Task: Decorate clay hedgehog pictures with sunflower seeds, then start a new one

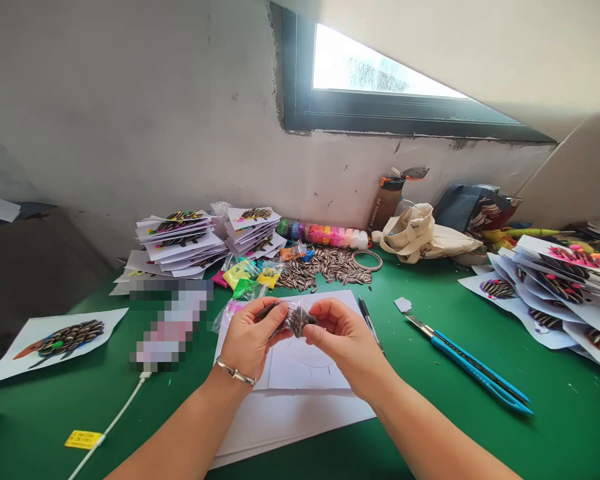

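Fingers (274, 320) of the left hand (245, 339) are holding one end of a small clear packet (296, 324), which is containing something dark, and those of the right hand (347, 337) are pinching its other end. On both sides the thumb and the fingers are standing near together on the plastic, not wide. What exactly is filling the packet, I cannot tell. It is being held above white sheets (300, 373), which are lying on a green desk (560, 440); some thin drawn lines are showing on the top sheet. A metal bracelet (236, 373) is circling the left wrist.

Just beside the sheets, near the right hand, a black pen (371, 325) is lying aslant. Farther to the right, a blue-handled cutter (473, 367) is pointing its metal end toward a small paper scrap (403, 305).

Beyond the hands, a heap of striped seeds (300, 272) is spreading over the desk, and a ring of tape (379, 262) is resting at its right edge. Small coloured bags (241, 272) are lying to the left of the seeds. One stack of seed-decorated cards (180, 250) is standing behind on the left, and another stack (555, 293) is leaning untidily on the right. A single card (70, 339) with a seed-covered figure is lying at the left, near a blurred object (170, 327), to which a white cable (123, 407) is leading.
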Motion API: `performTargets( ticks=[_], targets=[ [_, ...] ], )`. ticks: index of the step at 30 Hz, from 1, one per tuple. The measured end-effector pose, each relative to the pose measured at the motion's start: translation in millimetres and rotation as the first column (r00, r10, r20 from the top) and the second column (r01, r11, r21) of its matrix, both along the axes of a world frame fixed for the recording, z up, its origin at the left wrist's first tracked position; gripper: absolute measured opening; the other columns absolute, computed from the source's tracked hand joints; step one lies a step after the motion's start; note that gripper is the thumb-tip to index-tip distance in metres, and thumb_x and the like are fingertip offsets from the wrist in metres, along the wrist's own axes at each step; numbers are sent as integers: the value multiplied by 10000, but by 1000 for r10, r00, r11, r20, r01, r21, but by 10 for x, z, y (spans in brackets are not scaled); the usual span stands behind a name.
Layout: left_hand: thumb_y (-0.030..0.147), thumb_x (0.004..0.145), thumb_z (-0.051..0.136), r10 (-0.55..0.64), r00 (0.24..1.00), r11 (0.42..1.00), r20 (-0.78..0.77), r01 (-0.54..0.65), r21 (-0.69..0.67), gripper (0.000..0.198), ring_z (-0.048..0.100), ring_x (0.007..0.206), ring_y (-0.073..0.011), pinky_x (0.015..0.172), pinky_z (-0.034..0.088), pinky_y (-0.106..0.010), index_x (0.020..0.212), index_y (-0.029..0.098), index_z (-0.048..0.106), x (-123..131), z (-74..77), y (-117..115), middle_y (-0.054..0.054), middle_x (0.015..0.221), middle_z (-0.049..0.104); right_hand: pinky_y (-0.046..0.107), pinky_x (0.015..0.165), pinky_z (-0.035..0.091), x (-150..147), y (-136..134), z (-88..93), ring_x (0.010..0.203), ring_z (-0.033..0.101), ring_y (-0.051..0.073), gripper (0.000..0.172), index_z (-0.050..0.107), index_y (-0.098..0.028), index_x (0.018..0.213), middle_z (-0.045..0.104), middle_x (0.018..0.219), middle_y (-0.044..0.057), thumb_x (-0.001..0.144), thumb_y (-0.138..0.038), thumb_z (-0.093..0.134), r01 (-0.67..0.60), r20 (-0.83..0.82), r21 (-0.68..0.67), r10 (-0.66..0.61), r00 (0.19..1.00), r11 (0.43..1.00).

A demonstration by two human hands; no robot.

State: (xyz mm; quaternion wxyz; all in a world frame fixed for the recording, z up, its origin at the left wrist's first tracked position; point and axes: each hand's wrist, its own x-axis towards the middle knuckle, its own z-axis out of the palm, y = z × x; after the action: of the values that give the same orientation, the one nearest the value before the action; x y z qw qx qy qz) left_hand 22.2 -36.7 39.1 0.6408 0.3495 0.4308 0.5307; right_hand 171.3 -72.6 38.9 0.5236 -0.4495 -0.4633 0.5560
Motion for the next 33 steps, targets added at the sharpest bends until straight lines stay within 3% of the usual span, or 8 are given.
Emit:
performTargets(
  ticks=[4, 10, 14, 17, 21, 27, 31, 33],
  targets=[
    [261, 600, 801, -18, 1000, 1000, 22, 18, -23, 242, 608, 606, -118, 555, 564, -252, 753, 151, 648, -15, 2, 10, 7, 669, 655, 234, 583, 383, 4, -6, -9, 662, 476, 110, 119, 536, -200, 802, 520, 714, -28, 728, -220, 627, 58, 117, 56, -64, 991, 997],
    [241, 600, 801, 0, 998, 997, 66, 5, -76, 235, 602, 596, -104, 573, 569, -258, 756, 159, 646, -49, 28, 25, 13, 672, 647, 262, 670, 428, -15, -40, -2, 728, 522, 132, 53, 550, -206, 804, 557, 798, -1, 762, -195, 579, 97, 240, 237, -155, 959, 967],
    [244, 590, 807, -12, 997, 996, 79, 19, -92, 241, 602, 596, -107, 577, 574, -262, 754, 155, 654, -44, 34, 28, 2, 666, 649, 256, 644, 427, -4, -9, -34, 706, 521, 127, 172, 535, -226, 932, 556, 790, -7, 767, -197, 571, 147, 150, 188, -176, 973, 971],
    [239, 583, 811, -8, 997, 994, 82, 17, -108, 241, 596, 584, -102, 566, 574, -255, 742, 152, 652, -31, 35, 27, 2, 660, 645, 271, 692, 431, 16, 22, -50, 772, 530, 138, 287, 540, -247, 1052, 570, 864, 6, 772, -182, 543, 80, 152, 177, -108, 983, 981],
    [227, 581, 813, 2, 998, 995, 69, 5, -103, 249, 597, 591, -102, 563, 573, -248, 750, 151, 646, -22, 43, 11, 4, 666, 642, 278, 727, 425, 19, 25, -49, 795, 526, 138, 229, 560, -235, 964, 574, 873, 2, 750, -156, 540, 8, 244, 153, -46, 969, 988],
    [246, 597, 804, -16, 999, 997, 43, 19, -73, 250, 602, 606, -109, 571, 574, -257, 759, 146, 641, -26, 46, 2, 7, 667, 639, 209, 531, 368, 10, 9, -62, 618, 458, 95, 193, 472, -224, 825, 526, 726, -45, 701, -197, 617, 26, 212, 47, -35, 977, 999],
    [252, 602, 799, -17, 999, 997, 48, 20, -68, 248, 613, 620, -118, 587, 576, -271, 767, 154, 642, -34, 27, 24, 0, 690, 652, 223, 575, 398, 38, 25, -24, 671, 491, 109, 333, 502, -255, 1009, 528, 779, -37, 703, -219, 628, 57, 171, 51, -65, 983, 997],
    [254, 597, 801, -19, 999, 997, 48, 23, -74, 251, 615, 618, -119, 592, 575, -274, 767, 155, 644, -35, 23, 26, -2, 693, 653, 238, 617, 416, 48, 33, -4, 719, 504, 120, 311, 542, -247, 1014, 544, 832, -15, 713, -221, 615, 25, 198, 55, -35, 980, 998]
  ],
)
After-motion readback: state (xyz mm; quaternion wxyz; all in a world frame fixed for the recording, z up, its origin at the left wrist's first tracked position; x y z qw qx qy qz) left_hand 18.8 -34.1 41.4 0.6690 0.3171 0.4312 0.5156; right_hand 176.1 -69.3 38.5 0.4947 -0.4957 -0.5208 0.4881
